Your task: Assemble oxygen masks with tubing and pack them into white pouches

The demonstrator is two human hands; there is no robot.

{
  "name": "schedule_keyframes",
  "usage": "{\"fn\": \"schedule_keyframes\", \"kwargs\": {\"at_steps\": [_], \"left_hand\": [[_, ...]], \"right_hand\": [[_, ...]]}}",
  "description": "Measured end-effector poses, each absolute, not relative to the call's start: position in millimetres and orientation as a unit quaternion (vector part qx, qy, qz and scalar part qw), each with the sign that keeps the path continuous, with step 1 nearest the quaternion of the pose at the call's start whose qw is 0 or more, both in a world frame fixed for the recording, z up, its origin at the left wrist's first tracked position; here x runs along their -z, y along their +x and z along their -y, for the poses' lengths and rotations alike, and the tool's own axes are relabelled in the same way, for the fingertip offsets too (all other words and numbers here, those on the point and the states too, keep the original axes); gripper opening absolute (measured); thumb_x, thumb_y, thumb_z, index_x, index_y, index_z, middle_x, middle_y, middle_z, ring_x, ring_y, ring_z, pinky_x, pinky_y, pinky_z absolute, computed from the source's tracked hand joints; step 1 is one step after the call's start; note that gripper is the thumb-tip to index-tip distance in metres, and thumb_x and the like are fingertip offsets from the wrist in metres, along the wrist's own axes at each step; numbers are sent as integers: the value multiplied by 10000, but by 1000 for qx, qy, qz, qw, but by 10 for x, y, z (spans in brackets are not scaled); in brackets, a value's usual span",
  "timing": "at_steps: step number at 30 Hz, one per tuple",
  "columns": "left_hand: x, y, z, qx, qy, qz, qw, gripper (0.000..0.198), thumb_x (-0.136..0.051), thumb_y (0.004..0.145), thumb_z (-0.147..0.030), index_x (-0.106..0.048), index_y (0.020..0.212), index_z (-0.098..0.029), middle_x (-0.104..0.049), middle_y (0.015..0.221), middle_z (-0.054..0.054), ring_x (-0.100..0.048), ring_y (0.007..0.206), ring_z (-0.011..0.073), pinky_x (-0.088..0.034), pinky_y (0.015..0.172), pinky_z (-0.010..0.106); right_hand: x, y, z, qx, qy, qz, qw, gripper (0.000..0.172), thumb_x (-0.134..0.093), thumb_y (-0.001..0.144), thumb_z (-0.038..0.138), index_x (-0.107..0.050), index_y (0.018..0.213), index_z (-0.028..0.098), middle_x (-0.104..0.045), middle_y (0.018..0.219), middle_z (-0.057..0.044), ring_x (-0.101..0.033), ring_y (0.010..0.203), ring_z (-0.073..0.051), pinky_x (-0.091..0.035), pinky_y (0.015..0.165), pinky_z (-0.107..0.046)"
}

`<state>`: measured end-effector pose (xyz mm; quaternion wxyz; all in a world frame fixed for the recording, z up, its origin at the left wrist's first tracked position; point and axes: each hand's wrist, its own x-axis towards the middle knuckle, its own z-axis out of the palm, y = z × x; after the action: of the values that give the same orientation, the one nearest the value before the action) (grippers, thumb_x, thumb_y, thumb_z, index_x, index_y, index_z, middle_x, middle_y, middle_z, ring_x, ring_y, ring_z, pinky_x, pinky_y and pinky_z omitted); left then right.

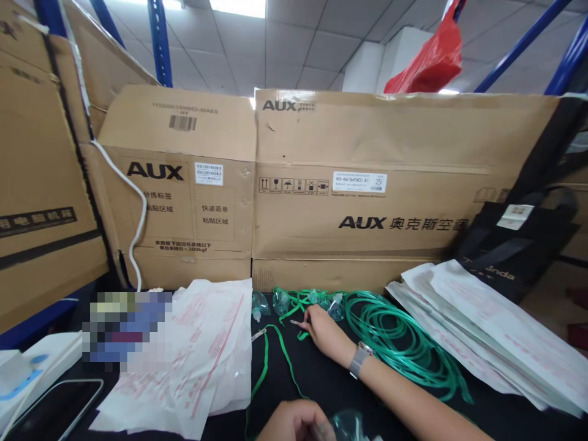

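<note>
1. The right hand (324,331), a watch (359,359) on its wrist, reaches forward across a black table (321,380). Its fingertips pinch a small silver clip (297,323) at the end of a green strap (275,352).
2. The left hand (291,424) sits at the bottom edge of the view, fingers curled around a clear mask (350,424), which is partly cut off.
3. A coil of green tubing (397,334) lies just right of the right hand.
4. More clear masks (280,300) lie beyond the fingertips, against the cardboard boxes (367,202).
5. Stacks of white packets lie on both sides: the left stack (197,361) and the right stack (487,331).
6. A phone (55,410) lies at the bottom left.
</note>
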<state>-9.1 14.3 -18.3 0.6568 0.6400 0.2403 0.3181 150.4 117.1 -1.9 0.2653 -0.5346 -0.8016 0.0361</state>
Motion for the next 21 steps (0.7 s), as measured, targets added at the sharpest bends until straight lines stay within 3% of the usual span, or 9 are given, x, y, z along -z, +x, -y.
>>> {"fn": "schedule_keyframes", "kwargs": {"at_steps": [3, 7, 11, 14, 21], "left_hand": [[98, -87, -172, -331, 549, -258, 722, 471, -761, 462, -526, -477, 579, -169, -453, 513, -68, -382, 473, 65, -265, 491, 205], [71, -73, -225, -347, 475, -266, 763, 479, -754, 481, -521, -433, 574, -178, -436, 488, -82, -312, 426, 40, -199, 449, 210], [141, -75, -273, -333, 445, -260, 790, 479, -797, 440, -472, -452, 572, -167, -435, 462, -85, -322, 412, 32, -171, 445, 214], [193, -97, -323, -321, 441, -257, 798, 456, -814, 442, -430, -476, 589, -161, -453, 458, -82, -323, 398, 27, -147, 440, 219], [211, -123, -406, -321, 440, -254, 799, 464, -843, 380, -398, -510, 585, -148, -493, 487, -63, -389, 449, 40, -219, 486, 211]], "right_hand": [[-18, 1592, -1076, -37, -529, 810, 252, 75, -478, 831, 150, -495, 760, 168, -567, 783, -65, -554, 732, -190, -452, 707, -311], [-17, 1695, -938, -41, -535, 806, 250, 83, -489, 826, 158, -480, 746, 178, -555, 759, -47, -553, 705, -179, -462, 675, -298], [14, 1710, -822, -21, -545, 793, 273, 37, -489, 842, 215, -498, 843, 179, -532, 869, -68, -528, 833, -205, -444, 766, -343], [34, 1651, -827, -7, -543, 789, 288, 164, -562, 805, 290, -515, 930, 193, -511, 961, -77, -487, 921, -238, -410, 827, -397], [62, 1577, -900, -23, -517, 803, 296, 45, -514, 817, 165, -519, 773, 175, -534, 809, -59, -486, 784, -215, -428, 733, -366]]}}
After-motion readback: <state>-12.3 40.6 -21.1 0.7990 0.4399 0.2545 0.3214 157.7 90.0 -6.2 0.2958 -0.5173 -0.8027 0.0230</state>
